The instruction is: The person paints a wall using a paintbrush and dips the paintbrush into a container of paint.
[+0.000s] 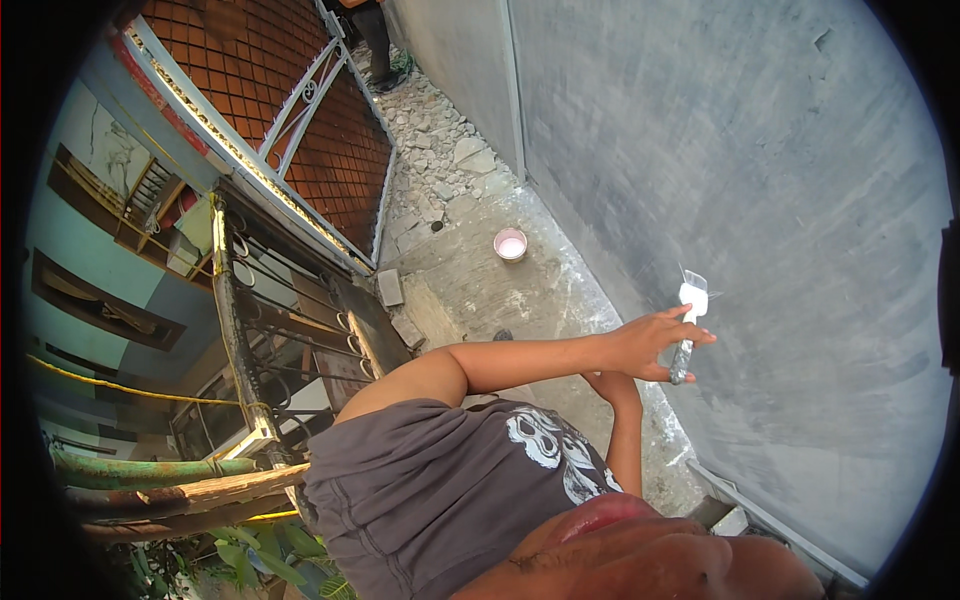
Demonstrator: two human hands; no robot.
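Note:
My left hand (645, 345) reaches across to the grey wall (800, 230), its fingers closed round a flat tool that looks like a putty knife (693, 298). White paste covers the middle of the tool, a thin flat edge shows at its top, and its grey handle points down past my fingers. Whether the edge touches the wall I cannot tell. Below the left forearm is my right hand (612, 387), partly covered by that arm, so its fingers and anything in them are hidden. A small pail (510, 245) with pale pinkish-white contents stands on the concrete beyond my arms.
Broken stone rubble (445, 150) covers the far end of the passage, where another person's legs (373, 45) show. A metal gate (330, 130) and a dark railing (240, 320) line the left. A loose block (390, 288) lies by the gate's foot.

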